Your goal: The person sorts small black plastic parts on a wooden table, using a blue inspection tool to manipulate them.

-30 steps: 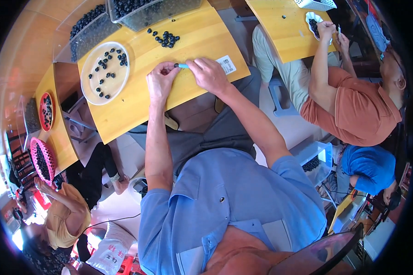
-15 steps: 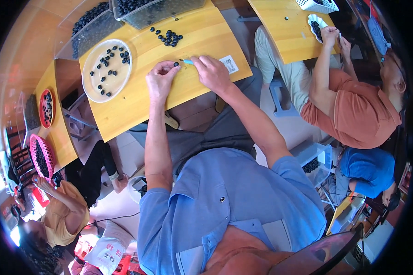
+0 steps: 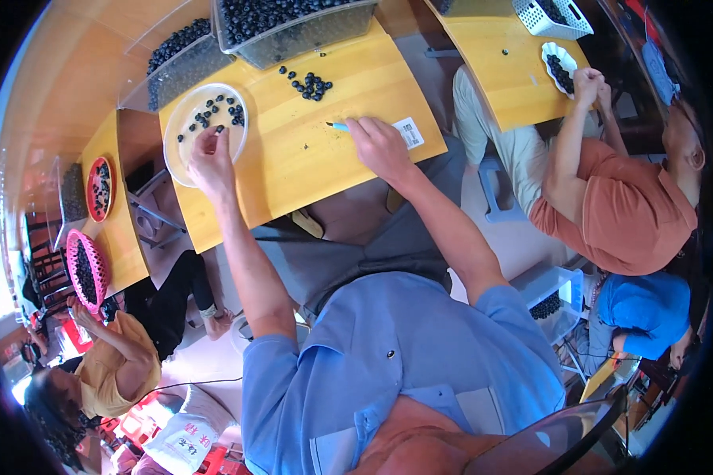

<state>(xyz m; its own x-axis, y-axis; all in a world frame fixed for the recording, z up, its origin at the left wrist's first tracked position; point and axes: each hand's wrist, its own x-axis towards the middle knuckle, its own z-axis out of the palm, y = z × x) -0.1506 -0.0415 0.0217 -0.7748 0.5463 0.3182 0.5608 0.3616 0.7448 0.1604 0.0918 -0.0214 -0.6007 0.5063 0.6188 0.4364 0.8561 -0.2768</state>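
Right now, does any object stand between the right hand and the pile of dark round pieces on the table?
Nothing visible does. The pile lies ahead and left of the right hand, which holds a blue tool; the large clear bin stands beyond the pile, not between.

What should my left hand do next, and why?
Maybe your left hand should gently let go of the dark round piece, because your fingertips seem to pinch it over the round tray, where similar pieces already lie.
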